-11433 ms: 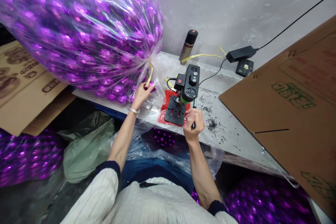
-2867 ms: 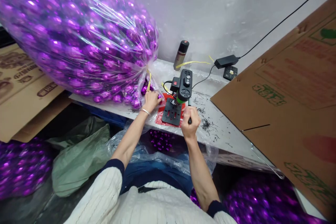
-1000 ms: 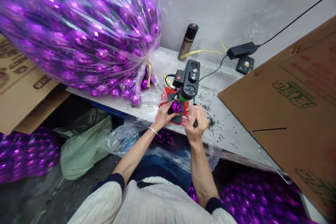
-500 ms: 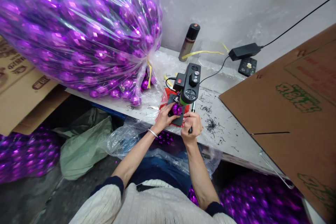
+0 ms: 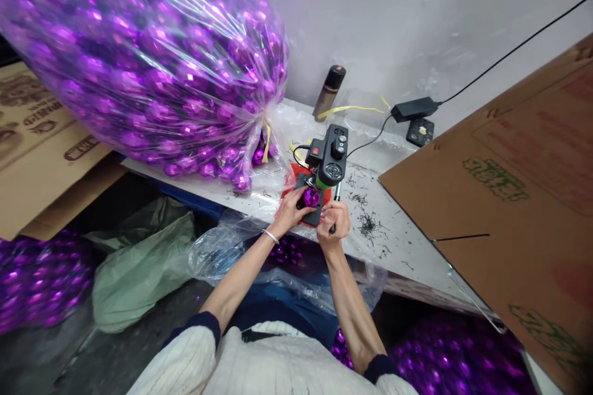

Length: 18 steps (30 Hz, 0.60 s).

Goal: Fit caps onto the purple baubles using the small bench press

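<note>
Your left hand (image 5: 290,208) cups a purple ball (image 5: 311,197) beneath the black press (image 5: 333,157) while your right hand (image 5: 336,218) clasps its lever (image 5: 338,191); best to centre it squarely, pulling evenly.

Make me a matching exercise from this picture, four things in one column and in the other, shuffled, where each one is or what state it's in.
Things
1. left hand
2. right hand
3. black-capped can
4. big clear bag

Places and states
A. gathered and tied with a yellow strip
B. finger and thumb about a purple ball
C. at the back of the table, near the wall
D. closed around a black handle

Pairs: 1-B, 2-D, 3-C, 4-A
</note>
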{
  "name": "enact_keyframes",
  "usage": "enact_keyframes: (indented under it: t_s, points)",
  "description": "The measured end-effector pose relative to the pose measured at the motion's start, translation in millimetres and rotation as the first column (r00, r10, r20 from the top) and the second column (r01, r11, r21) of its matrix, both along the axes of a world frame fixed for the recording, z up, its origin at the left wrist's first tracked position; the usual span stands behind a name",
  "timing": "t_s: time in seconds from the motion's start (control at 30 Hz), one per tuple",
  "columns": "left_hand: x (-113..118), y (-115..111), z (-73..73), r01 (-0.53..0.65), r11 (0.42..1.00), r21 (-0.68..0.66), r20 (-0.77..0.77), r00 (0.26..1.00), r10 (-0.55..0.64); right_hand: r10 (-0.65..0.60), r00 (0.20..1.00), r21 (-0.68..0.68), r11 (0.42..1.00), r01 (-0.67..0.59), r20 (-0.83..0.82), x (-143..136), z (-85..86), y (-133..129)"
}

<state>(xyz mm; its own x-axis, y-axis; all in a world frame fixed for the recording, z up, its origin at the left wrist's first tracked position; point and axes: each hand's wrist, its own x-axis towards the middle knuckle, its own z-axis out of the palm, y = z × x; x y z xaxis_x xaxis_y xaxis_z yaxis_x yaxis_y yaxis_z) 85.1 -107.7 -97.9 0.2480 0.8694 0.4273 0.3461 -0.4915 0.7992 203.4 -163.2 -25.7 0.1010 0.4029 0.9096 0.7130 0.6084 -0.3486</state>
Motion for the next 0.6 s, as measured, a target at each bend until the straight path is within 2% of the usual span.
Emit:
enact_keyframes:
  t_s: [0.13, 0.2, 0.3, 0.37, 0.43, 0.53, 0.6]
  points:
    - [1, 4, -4.8, 0.002, 1.000, 0.024, -0.001, 1.000, -0.002, 0.014, 0.999, 0.005, 1.000, -0.014, 0.050, 0, 3.4, 0]
    - [2, 6, -6.4, 0.000, 0.999, 0.043, -0.011, 1.000, 0.001, -0.001, 1.000, -0.030, 1.000, 0.002, 0.001, 0, 16.2, -1]
    - [2, 1, -6.9, -0.001, 0.993, 0.116, -0.046, 0.999, 0.006, -0.047, 0.991, -0.148, 0.989, 0.028, -0.129, -2, 44.8, -4]
    - [-4, -13, -8.3, 0.019, 0.980, 0.199, -0.112, 0.994, 0.003, -0.046, 0.985, -0.214, 0.977, 0.009, -0.169, -3, 60.7, -6]
    - [-16, -36, -12.8, 0.075, 0.957, 0.279, -0.211, 0.977, -0.015, -0.032, 0.987, -0.228, 0.974, -0.005, -0.159, -4, 67.3, -8]
    - [-40, -75, -23.9, 0.171, 0.924, 0.342, -0.339, 0.939, -0.049, -0.014, 0.995, -0.199, 0.980, -0.005, -0.095, -2, 60.4, -11]
    - [-55, -86, -27.8, 0.163, 0.904, 0.395, -0.339, 0.940, -0.022, -0.012, 0.998, -0.182, 0.983, 0.000, -0.065, -1, 50.7, -12]
